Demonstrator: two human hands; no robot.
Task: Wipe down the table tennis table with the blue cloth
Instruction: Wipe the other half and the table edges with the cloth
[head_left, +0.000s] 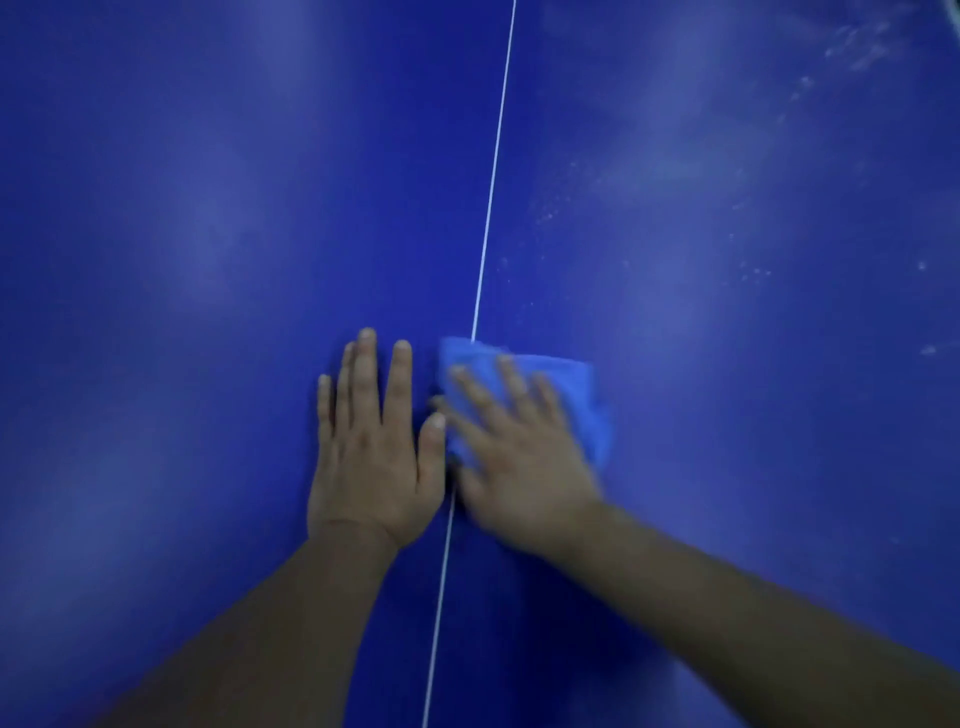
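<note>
Both grips are released, so the cloth (571, 379) under our right hand (519, 457) could slip free while our left hand (371, 457) rests on the tabletop (208, 208).

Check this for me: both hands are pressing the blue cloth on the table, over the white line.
Not right. Only the right hand presses the blue cloth on the table, over the white line. The head view shows the left hand flat on bare table beside it.
</note>
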